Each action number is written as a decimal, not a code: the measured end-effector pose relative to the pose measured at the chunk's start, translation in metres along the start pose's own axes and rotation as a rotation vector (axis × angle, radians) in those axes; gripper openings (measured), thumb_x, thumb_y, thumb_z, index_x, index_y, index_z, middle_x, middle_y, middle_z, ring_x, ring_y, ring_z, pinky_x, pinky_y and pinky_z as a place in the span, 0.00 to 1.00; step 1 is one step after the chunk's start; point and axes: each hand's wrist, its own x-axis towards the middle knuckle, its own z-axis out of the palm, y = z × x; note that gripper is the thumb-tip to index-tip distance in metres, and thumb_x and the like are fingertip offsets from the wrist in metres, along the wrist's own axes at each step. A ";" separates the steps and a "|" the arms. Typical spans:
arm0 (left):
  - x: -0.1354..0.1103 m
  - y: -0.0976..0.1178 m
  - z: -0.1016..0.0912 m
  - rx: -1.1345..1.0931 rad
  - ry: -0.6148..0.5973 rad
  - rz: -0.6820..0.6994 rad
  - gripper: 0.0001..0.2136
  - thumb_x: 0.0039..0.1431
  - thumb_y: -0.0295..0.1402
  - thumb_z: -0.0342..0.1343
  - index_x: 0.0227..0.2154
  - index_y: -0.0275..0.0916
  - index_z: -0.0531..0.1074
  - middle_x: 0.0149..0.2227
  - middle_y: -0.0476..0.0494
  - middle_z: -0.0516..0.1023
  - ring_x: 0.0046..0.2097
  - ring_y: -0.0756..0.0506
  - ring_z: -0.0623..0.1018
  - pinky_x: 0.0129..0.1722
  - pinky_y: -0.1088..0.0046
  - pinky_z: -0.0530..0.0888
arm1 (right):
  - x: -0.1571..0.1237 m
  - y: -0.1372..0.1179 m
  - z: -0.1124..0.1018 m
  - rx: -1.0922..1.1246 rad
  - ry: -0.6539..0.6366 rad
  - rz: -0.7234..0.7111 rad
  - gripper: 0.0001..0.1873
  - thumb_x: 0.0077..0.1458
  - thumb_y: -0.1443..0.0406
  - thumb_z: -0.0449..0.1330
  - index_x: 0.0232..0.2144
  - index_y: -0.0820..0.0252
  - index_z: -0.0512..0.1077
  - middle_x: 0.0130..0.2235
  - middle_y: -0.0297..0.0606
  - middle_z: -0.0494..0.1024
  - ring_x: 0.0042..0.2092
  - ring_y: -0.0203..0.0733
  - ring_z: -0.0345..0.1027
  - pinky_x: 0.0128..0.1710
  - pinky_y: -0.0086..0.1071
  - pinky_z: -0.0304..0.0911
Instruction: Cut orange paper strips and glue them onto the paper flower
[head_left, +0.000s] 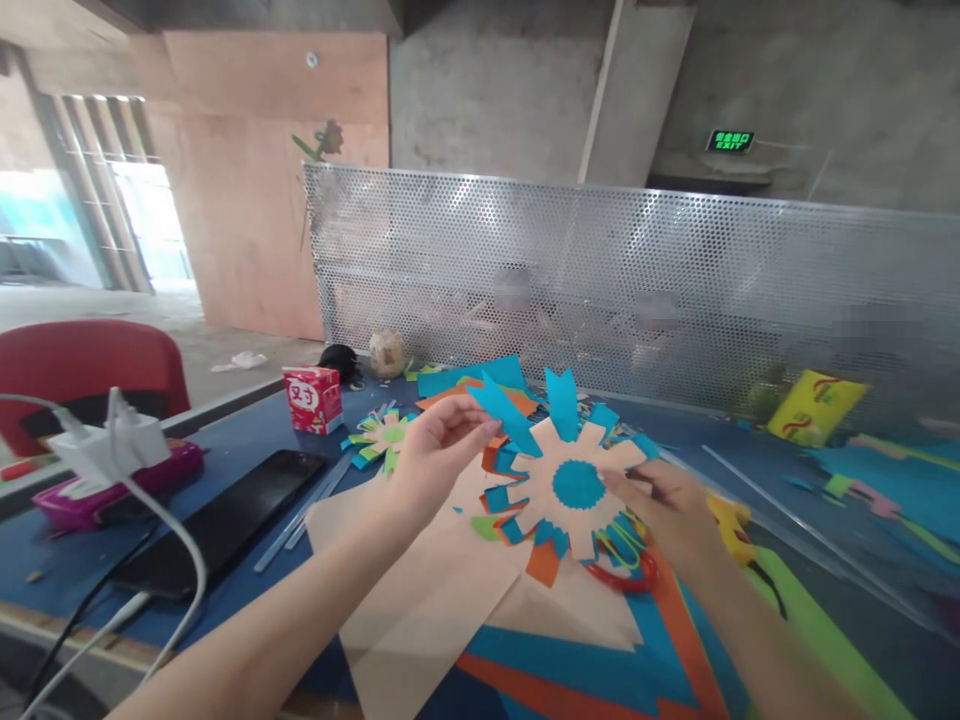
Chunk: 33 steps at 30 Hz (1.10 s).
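A layered paper flower (pixel 544 478) faces me above the table, with a scalloped blue centre, peach petals and blue and orange strips behind. My right hand (pixel 667 495) grips its right edge, thumb on the front and fingers behind. My left hand (pixel 448 440) is closed in a pinch at a blue paper strip (pixel 510 415) on the flower's upper left. Under the flower lie peach paper sheets (pixel 420 600) and a red-handled tool (pixel 626 575), probably scissors, partly hidden. A smaller paper flower (pixel 386 436) rests behind my left wrist.
On the blue table at left are a black phone (pixel 225 520), a power strip (pixel 120 480) with white cables and a red box (pixel 313 400). A yellow glue gun (pixel 731 528) and a yellow packet (pixel 816 408) lie at right. A perforated metal screen (pixel 450 240) stands behind.
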 end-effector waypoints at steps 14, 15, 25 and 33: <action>0.018 -0.005 -0.022 -0.152 0.140 0.026 0.09 0.45 0.32 0.59 0.32 0.36 0.72 0.29 0.46 0.77 0.33 0.51 0.75 0.33 0.77 0.71 | 0.007 0.016 -0.001 0.245 0.100 0.301 0.18 0.36 0.53 0.61 0.17 0.62 0.64 0.15 0.26 0.53 0.19 0.28 0.44 0.16 0.25 0.43; 0.018 -0.006 -0.022 -0.163 0.130 0.006 0.10 0.45 0.32 0.59 0.32 0.36 0.73 0.30 0.45 0.77 0.34 0.50 0.75 0.34 0.77 0.71 | 0.008 0.019 -0.001 0.291 0.118 0.338 0.17 0.36 0.53 0.62 0.18 0.62 0.65 0.15 0.26 0.53 0.18 0.28 0.44 0.16 0.25 0.43; 0.016 -0.019 -0.018 -0.043 0.010 -0.022 0.11 0.41 0.31 0.61 0.31 0.36 0.71 0.28 0.46 0.76 0.32 0.51 0.75 0.35 0.76 0.72 | 0.017 0.033 -0.006 0.410 0.269 0.351 0.18 0.34 0.54 0.63 0.17 0.62 0.63 0.14 0.23 0.50 0.17 0.26 0.41 0.14 0.24 0.40; 0.002 -0.010 -0.001 0.121 -0.095 0.048 0.05 0.42 0.33 0.59 0.23 0.38 0.71 0.25 0.47 0.75 0.29 0.50 0.74 0.32 0.73 0.71 | 0.020 0.040 -0.009 0.475 0.261 0.360 0.16 0.36 0.56 0.64 0.20 0.63 0.66 0.14 0.24 0.54 0.17 0.26 0.44 0.14 0.24 0.41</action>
